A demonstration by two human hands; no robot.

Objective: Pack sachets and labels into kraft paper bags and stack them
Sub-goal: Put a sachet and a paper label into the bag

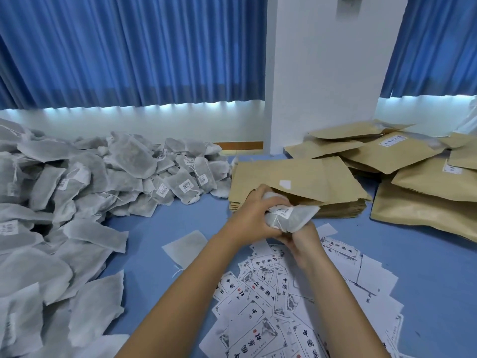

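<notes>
Labels [258,319] under forearms [180,293], left hand [254,213] and right hand [299,241] clamped on sachets [291,215] at bag [296,177]

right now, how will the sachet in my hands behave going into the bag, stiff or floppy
Probably floppy: the sachet bunches and creases where the left hand and right hand squeeze it. Likely light: thin fabric, small fill. Its string might snag at the mouth of the kraft bag.

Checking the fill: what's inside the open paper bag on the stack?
A sachet sits in the mouth of the paper bag, gripped by the left hand. Anything deeper is covered by paper.
</notes>
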